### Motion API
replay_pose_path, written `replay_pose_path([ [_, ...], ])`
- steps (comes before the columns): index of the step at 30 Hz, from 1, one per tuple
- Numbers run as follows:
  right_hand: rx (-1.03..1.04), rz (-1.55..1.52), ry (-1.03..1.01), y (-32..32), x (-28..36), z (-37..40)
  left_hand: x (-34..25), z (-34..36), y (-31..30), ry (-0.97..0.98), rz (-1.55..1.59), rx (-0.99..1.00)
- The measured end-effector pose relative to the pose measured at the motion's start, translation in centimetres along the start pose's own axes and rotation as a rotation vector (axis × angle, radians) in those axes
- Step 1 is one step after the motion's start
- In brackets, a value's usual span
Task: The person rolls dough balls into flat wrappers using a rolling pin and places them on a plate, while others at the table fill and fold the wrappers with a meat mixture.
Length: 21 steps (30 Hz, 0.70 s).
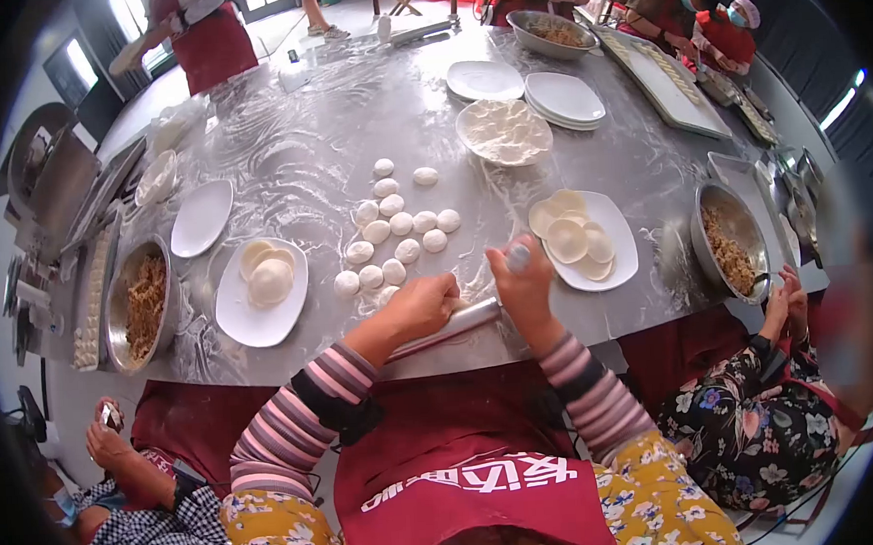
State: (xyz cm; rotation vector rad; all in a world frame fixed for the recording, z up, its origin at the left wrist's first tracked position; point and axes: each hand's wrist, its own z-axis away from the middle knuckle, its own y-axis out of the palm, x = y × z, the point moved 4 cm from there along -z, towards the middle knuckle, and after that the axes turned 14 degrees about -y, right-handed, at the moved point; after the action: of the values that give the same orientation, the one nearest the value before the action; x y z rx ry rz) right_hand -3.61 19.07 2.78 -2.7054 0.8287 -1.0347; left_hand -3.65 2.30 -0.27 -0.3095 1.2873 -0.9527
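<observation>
My left hand (pixel 421 308) is low over the floured tabletop near the front edge, fingers bent together; what they pinch is hidden. Close beside it, my right hand (pixel 524 293) is wrapped round a rolling pin (pixel 518 257), whose rounded pale end sticks up out of the fist. A shiny metal bar (pixel 473 317) slants between the hands and under my left forearm. Just beyond them lie several floured dough pieces (pixel 391 205), small and round. Flat round dough wrappers (pixel 566 239) overlap on a white plate (pixel 618 248) to the right of my right hand.
Another plate (pixel 230 320) with wrappers stands left. Steel bowls of filling (pixel 147 298) (pixel 731 247) sit at both sides. A bowl of flour (pixel 504 131) and stacked white plates (pixel 566 98) are farther back. Co-workers sit on both sides; others are across the table (pixel 301 132).
</observation>
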Motion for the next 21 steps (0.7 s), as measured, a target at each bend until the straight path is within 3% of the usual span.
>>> replay_pose_path([
  [3,0.053,-0.053,-0.005,0.9,0.2,-1.0,-0.2,0.1,-0.7,-0.035,0.023,-0.074],
  [5,0.036,0.016,-0.049,-1.0,0.7,0.9,0.2,0.6,-0.5,0.011,0.002,-0.018],
  [10,0.039,-0.114,0.198,-3.6,1.2,5.0,1.7,1.3,-0.5,-0.088,0.131,0.031],
  [12,-0.014,0.006,-0.013,-1.9,1.6,1.9,1.3,1.4,-0.5,-0.005,0.063,-0.002],
  [16,-0.049,-0.054,-0.049,2.0,-0.5,-0.7,0.9,0.4,-1.1,-0.033,0.060,-0.047],
  [19,-0.020,0.044,-0.114,-0.9,0.9,1.0,-0.6,1.8,-1.6,-0.141,0.044,0.072],
  [21,0.041,0.003,-0.092,-3.5,2.3,2.9,1.2,1.3,-0.3,-0.039,0.014,0.029],
])
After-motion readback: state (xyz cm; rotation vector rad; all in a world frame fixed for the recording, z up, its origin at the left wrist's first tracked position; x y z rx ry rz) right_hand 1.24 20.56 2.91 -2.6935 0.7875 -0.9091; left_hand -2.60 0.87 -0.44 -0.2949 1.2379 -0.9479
